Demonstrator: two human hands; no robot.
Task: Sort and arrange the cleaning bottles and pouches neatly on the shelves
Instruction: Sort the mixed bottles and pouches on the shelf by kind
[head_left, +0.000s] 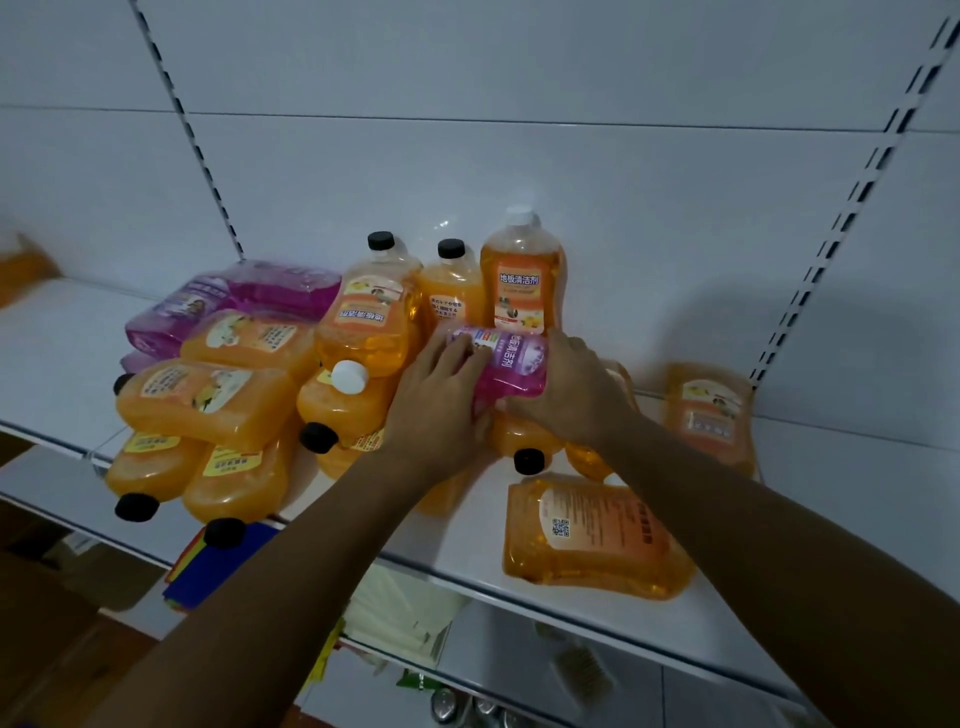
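Both hands — left hand, right hand — grip a purple pouch; orange bottles crowd just beyond, on the white shelf.

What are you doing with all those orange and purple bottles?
A person is tidying a white shelf of cleaning bottles. Both hands hold one purple bottle in the middle of the pile: the left hand on its left side, the right hand on its right. Three orange bottles stand upright behind it. Many others lie on their sides, and purple pouches sit at the back left.
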